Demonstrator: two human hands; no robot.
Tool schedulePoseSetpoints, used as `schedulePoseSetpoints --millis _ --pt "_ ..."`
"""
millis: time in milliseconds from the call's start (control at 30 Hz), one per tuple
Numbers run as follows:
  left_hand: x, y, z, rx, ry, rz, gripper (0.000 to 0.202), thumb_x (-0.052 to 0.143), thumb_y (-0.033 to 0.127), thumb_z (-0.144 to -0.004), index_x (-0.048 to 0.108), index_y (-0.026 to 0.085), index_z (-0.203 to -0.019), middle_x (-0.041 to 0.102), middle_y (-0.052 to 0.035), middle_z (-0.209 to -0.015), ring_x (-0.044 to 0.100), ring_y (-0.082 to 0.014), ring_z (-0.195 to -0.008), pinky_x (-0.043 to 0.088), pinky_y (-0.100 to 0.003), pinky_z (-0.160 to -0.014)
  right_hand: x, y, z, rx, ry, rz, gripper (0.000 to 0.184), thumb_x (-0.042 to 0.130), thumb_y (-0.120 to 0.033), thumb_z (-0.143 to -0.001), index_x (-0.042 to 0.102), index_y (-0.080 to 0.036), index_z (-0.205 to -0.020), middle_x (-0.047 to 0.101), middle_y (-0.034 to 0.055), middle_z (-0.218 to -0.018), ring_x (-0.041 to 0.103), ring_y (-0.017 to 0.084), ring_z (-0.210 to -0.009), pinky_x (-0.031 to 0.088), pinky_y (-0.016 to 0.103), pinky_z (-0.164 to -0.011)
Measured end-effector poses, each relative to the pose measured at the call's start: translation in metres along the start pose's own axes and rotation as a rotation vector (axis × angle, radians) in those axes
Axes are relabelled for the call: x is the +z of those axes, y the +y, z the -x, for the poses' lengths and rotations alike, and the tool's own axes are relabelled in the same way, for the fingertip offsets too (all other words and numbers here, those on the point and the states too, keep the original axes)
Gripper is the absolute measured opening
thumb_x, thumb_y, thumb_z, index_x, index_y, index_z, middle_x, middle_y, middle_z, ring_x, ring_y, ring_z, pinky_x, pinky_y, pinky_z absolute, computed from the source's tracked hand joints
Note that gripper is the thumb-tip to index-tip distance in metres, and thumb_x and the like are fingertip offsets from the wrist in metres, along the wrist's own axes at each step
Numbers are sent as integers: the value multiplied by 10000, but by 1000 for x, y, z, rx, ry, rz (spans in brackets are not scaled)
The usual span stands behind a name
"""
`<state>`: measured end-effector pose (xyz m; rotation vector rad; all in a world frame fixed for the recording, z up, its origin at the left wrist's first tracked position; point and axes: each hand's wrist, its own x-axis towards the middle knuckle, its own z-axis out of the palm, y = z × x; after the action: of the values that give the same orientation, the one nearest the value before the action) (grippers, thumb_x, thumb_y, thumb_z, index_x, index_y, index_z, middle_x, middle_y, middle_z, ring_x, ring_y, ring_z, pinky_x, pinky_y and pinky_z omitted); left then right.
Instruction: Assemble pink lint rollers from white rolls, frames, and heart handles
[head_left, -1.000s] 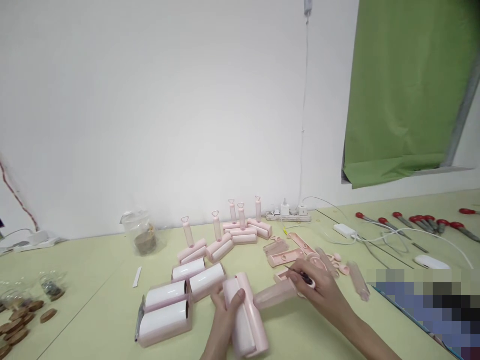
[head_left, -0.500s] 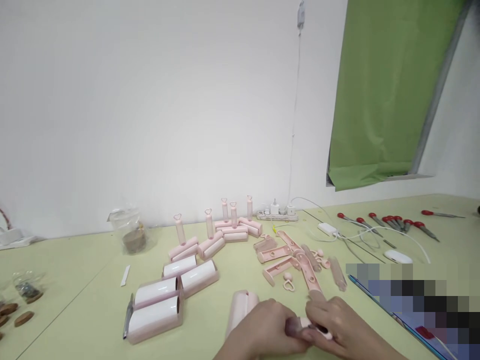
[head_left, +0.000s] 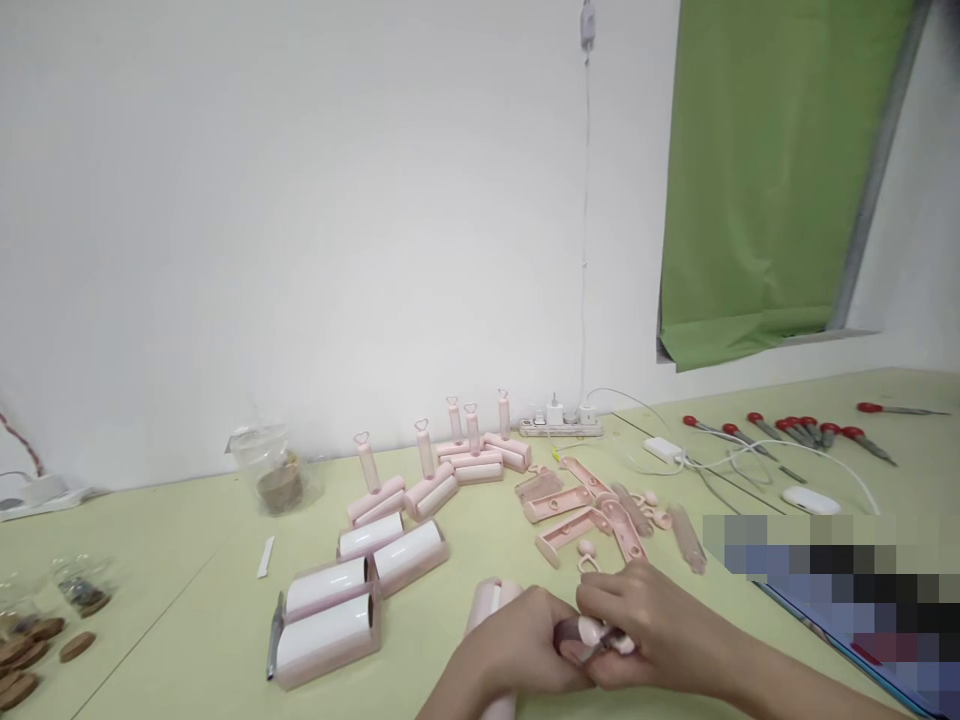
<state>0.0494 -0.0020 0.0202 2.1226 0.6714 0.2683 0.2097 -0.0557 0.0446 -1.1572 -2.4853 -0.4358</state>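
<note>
My left hand (head_left: 517,645) is closed round a pink lint roller (head_left: 491,605) that lies on the table at the bottom centre. My right hand (head_left: 652,625) is pinched on a pink handle piece (head_left: 592,636) and presses it against the roller's end, touching my left hand. A thin dark tool tip shows between the fingers. Just beyond my hands lie loose pink handle parts (head_left: 592,505).
White rolls in pink holders (head_left: 352,605) lie to the left. Assembled rollers with upright handles (head_left: 450,465) stand behind. A power strip (head_left: 559,425), cables, a white mouse (head_left: 810,498) and red-handled screwdrivers (head_left: 787,430) are at right. A jar (head_left: 274,475) and wooden discs (head_left: 30,650) sit left.
A second ago my right hand held the handle apart from the roller. It has come in against the roller's end, and both hands have drawn close to me. The view shifted slightly.
</note>
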Motion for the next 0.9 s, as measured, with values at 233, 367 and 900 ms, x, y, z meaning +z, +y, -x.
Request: schedulePoseSetpoints --millis 233,367,900 --pt "13 -5 0 -128 146 -135 180 568 249 -563 408 198 -497 353 75 -452 294 -69 -417 189 -213 -403 -20 15 -21 -118 -294 -51 130 628 -249 -579 522 -187 -537 554 -36 -482 405 84 -390 169 230 -414" --pt "29 -7 -12 -254 146 -296 217 556 177 -570 421 206 -404 314 50 -367 327 -105 -401 257 -236 -447 -31 15 -28 -181 -439 -192 220 676 -295 -571 514 -196 -459 429 -76 -382 314 72 -371 148 228 -399" --pt "-12 -24 -9 187 630 339 180 479 253 -759 444 183 -921 419 48 -656 431 -94 -582 372 -207 -577 34 120 -85 675 -603 81 260 482 -314 -849 525 -147 -1043 566 55 -1023 567 165 -852 469 370 -740"
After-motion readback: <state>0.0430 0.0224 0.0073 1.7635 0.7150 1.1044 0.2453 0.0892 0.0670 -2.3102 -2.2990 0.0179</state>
